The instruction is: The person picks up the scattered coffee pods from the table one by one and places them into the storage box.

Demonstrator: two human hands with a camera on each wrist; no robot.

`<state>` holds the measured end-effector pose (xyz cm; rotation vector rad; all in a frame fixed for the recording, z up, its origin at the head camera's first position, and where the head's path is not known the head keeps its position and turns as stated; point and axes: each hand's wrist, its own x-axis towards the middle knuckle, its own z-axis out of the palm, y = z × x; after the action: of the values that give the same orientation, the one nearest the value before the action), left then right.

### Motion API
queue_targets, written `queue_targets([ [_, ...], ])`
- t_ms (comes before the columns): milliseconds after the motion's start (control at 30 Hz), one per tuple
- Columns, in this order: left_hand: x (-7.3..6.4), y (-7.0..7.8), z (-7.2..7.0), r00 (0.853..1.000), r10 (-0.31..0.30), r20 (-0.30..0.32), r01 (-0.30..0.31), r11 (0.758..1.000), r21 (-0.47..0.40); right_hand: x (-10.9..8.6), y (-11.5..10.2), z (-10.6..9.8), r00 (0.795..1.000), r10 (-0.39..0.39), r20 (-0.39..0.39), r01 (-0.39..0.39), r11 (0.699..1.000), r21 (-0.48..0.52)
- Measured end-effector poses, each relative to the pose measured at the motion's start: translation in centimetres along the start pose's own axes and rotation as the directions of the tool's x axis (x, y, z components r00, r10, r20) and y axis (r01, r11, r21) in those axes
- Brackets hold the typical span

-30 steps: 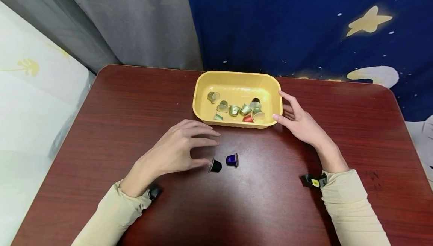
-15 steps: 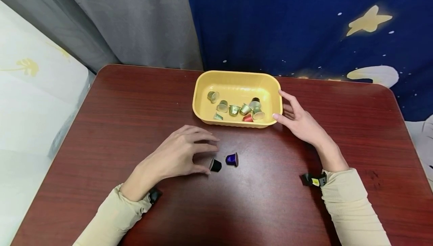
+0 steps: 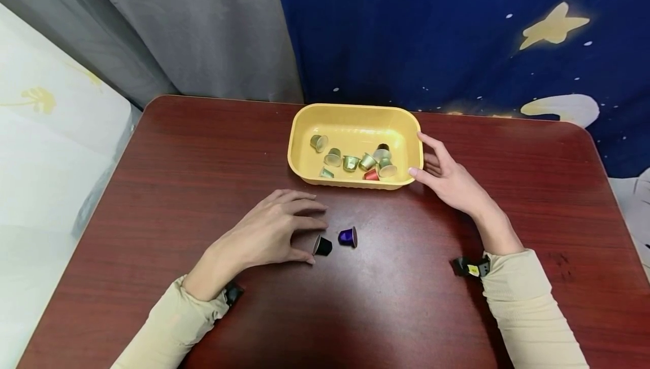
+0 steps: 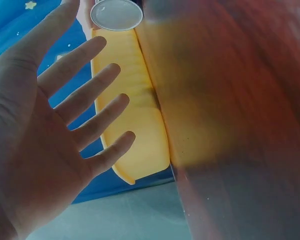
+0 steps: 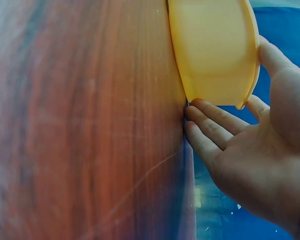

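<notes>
My left hand [image 3: 271, 231] hovers low over the table with its fingers spread. Its thumb tip is just left of a black coffee capsule [image 3: 323, 246] that lies on its side; whether they touch I cannot tell. In the left wrist view a capsule's pale round lid [image 4: 117, 14] shows near the thumb. A purple coffee capsule [image 3: 347, 237] lies right of the black one. At the right end of a yellow plastic bin [image 3: 355, 184], my right hand [image 3: 449, 180] rests its thumb and fairly straight fingers against the rim and wall [image 5: 220, 60].
Inside the bin lie several green and gold-green capsules [image 3: 350, 163], a red one [image 3: 371, 175] and a dark-bottomed one [image 3: 382, 150]. The dark red wooden table [image 3: 203, 149] ends at a grey curtain [image 3: 218, 30] and a blue curtain with stars [image 3: 431, 30].
My left hand has moved slightly down toward the near side, and its thumb now lies lower beside the black capsule. The right hand stays on the bin.
</notes>
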<state>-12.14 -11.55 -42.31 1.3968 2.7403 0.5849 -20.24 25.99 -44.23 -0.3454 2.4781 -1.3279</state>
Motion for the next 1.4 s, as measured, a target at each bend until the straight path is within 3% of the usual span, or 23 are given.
queue_targets([
  [767, 0.9, 0.4, 0.9, 0.989, -0.039, 0.141, 0.03, 0.997, 0.069, 0.0, 0.2, 0.1, 1.0, -0.006, -0.011, 0.006, 1.0, 0.012],
  [1400, 1.1, 0.5, 0.9, 0.988, -0.023, 0.15, 0.013, 0.997, 0.07, 0.2, 0.4, 0.3, 1.0, -0.009, -0.013, 0.009, 1.0, 0.012],
])
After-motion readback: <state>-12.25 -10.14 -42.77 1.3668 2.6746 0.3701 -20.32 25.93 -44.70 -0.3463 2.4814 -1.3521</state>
